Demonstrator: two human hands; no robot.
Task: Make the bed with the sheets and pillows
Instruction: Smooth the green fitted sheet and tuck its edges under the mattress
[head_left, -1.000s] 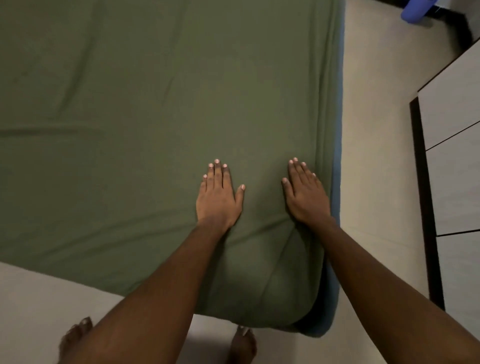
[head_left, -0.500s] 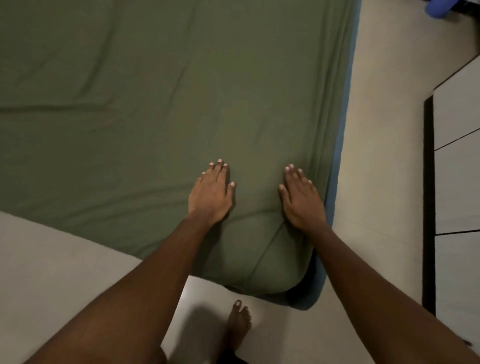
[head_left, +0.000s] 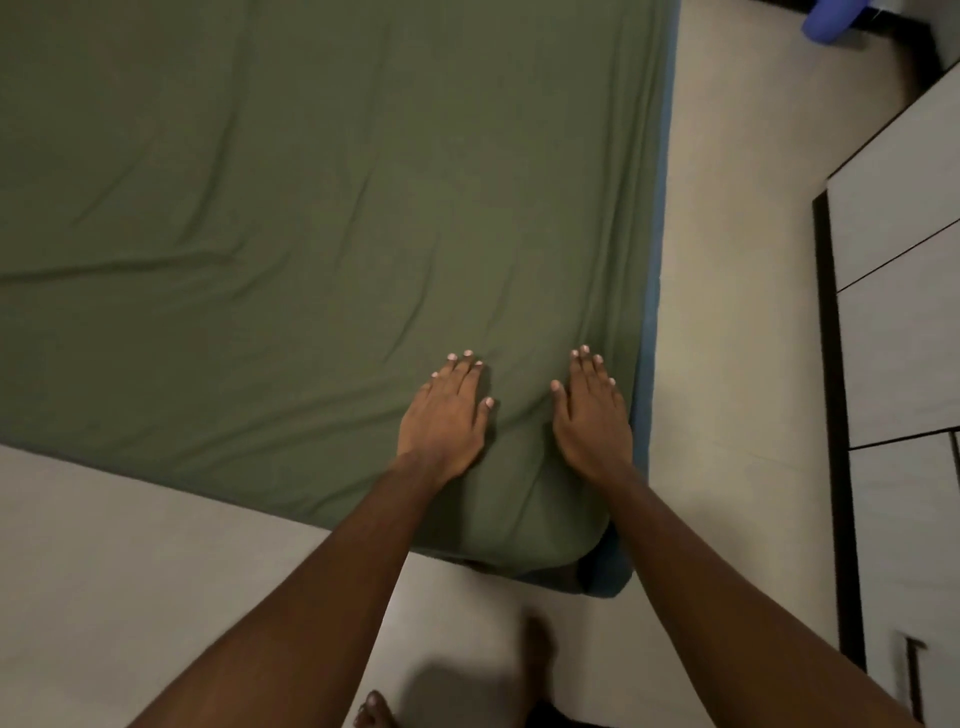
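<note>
Sheet (head_left: 311, 234), dull green, covers the mattress (head_left: 605, 579) and fills most of our view. It lies over the bed top and wraps down the near edge and the near right corner. We see long soft creases across it, one running in from the left and several fanning up from the corner. Along the right side and under that corner, a blue strip of mattress shows below the green cloth.

Our left hand (head_left: 444, 418) rests palm down on the sheet near the corner. Its fingers (head_left: 462, 375) are straight and close together, thumb out to the right, holding nothing. Our right hand (head_left: 592, 418) lies flat near it, closer to the bed's right edge. Its fingers (head_left: 584, 370) are also straight and together, thumb toward the left hand, gripping nothing. The hands are apart, with a band of creased cloth between them. Both forearms reach in from the bottom of the view.

Pale floor (head_left: 727, 312) lies round the bed. One bare foot (head_left: 373, 711) shows at the bottom edge, and a second foot (head_left: 537, 649) is blurred just below the corner. To the right stands a pale cupboard (head_left: 909, 338) with dark edges and thin dark seams between its panels. A blue thing (head_left: 826, 23) sits at the top right; we cannot tell what it is.
</note>
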